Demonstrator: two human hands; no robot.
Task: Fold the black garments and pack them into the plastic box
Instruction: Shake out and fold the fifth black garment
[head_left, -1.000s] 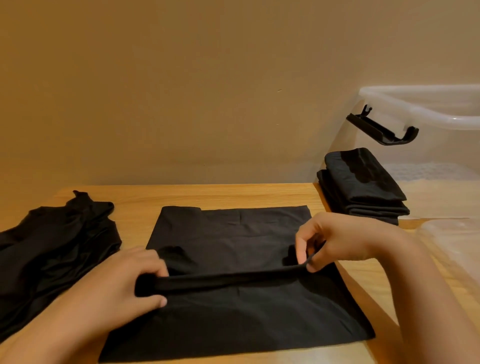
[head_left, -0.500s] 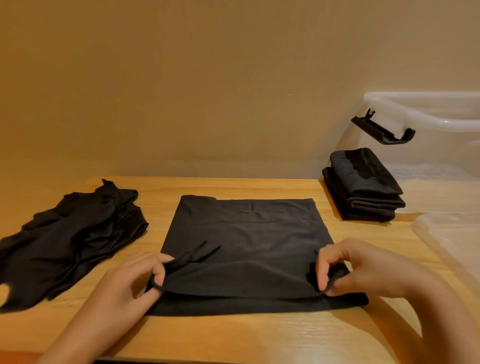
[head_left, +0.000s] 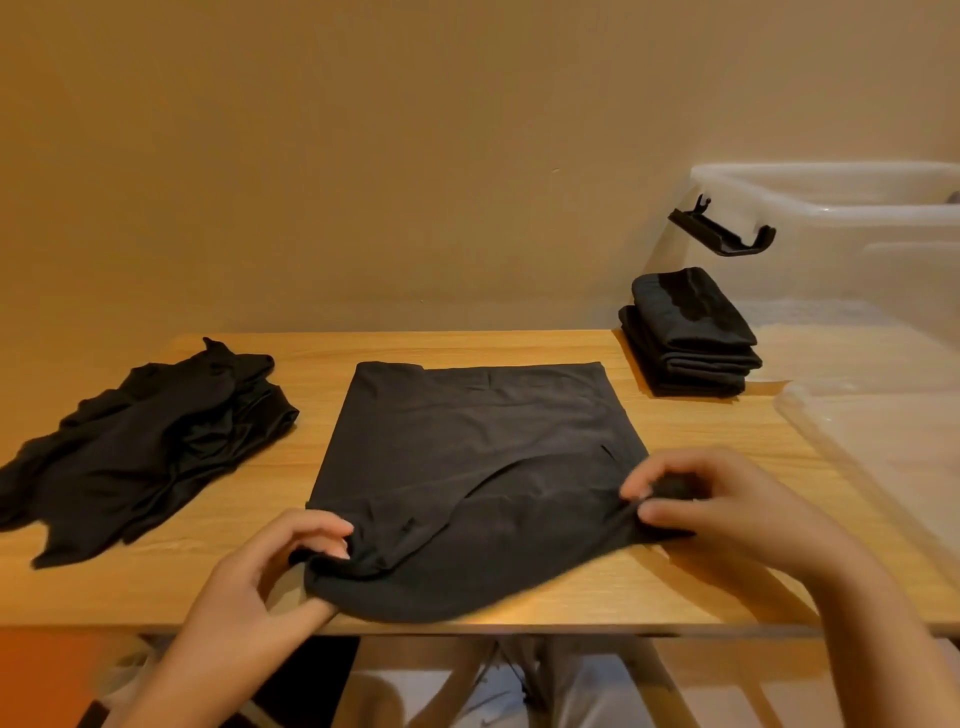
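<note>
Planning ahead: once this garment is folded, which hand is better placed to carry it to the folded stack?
Probably the right hand: the folded stack and plastic box lie on its side; the left hand is nearer the unfolded pile.

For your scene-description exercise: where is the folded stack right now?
Head view: the folded stack sits far right, just below the box's black latch, beyond the spread garment's far right corner.
</note>
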